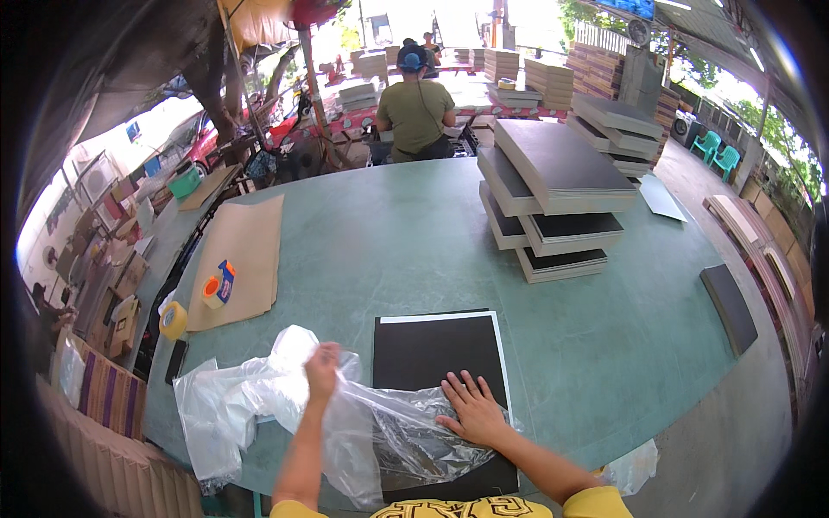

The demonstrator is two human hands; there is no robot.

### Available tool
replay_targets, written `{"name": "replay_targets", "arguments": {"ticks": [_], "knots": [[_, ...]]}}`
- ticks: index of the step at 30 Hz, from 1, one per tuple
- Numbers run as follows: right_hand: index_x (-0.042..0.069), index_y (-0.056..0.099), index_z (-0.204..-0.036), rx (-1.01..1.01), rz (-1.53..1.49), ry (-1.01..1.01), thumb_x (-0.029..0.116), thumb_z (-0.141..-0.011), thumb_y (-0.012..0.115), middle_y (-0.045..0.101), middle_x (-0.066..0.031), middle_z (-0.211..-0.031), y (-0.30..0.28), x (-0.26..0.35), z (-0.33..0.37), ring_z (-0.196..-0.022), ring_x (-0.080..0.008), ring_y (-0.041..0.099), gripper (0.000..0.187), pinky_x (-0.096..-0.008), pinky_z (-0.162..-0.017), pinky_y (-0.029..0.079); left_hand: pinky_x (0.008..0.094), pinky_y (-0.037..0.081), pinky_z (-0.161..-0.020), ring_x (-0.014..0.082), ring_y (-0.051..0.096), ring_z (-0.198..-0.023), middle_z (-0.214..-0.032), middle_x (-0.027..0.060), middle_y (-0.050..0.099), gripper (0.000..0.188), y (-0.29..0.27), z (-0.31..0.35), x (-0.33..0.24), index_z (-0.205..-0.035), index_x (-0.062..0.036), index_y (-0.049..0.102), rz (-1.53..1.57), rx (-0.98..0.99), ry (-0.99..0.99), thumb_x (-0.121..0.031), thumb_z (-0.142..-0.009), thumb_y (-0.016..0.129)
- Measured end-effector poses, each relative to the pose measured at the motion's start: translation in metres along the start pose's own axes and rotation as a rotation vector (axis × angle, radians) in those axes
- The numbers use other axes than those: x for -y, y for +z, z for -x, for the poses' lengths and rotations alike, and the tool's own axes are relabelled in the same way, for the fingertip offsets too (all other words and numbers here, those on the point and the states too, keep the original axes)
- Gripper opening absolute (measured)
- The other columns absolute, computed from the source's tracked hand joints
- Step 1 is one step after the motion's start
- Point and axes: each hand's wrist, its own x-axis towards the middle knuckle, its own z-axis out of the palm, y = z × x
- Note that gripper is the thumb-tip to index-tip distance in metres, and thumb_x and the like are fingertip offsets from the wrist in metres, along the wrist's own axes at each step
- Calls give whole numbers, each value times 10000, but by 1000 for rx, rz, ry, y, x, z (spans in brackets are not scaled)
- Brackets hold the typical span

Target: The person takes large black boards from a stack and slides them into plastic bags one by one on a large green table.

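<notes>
While the curled left hand [322, 373] clamps clear plastic [352, 445], the right hand [479, 417] lies palm-down; fingers [469, 385] apart.

- Bright yellow T-shirt [466, 503]
- Dark block lettering [458, 512] across its front
- Short, plain yellow sleeves [596, 503]
- Bare forearms [546, 466]
- Bare left hand [322, 373]
- Bare right hand [473, 416]
</notes>
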Motion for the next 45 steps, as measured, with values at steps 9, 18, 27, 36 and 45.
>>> {"name": "replay_targets", "arguments": {"ticks": [9,18,27,36,45], "knots": [[82,547,-803,-216,-275,97,211,-698,636,479,-101,-1137,2,-20,-4,-1114,-307,392,188,-456,-940,273,268,440,-683,151,549,-745,-820,67,592,127,-30,28,-129,-925,-25,568,13,-207,116,-97,-835,515],[15,571,-857,-385,-2095,635,269,-826,542,590,-29,-746,-70,-173,-36,-709,-154,583,258,-259,-636,459,345,419,-518,259,522,-607,-659,82,512,103,89,137,-108,-790,-51,590,-116,465,548,-56,-691,615],[-20,574,-982,554,-1133,379,246,-807,593,614,-85,-891,-44,-118,4,-802,-135,584,319,-267,-684,475,342,420,-516,257,526,-604,-656,79,517,137,88,139,-107,-818,-56,584,-189,457,502,-67,-688,624],[-32,617,-858,87,-1792,669,175,-757,648,630,-58,-799,-38,-99,18,-719,-136,578,232,-249,-698,449,360,430,-716,243,531,-729,-733,84,523,255,55,100,-250,-960,-23,554,-90,953,839,-75,-710,541],[-32,605,-906,88,-1608,579,32,-729,618,629,-73,-809,-46,-94,50,-699,-130,585,189,-245,-663,471,249,416,-474,121,484,-529,-591,24,484,86,-10,75,-124,-630,-77,469,587,482,-579,7,-629,457]]}}
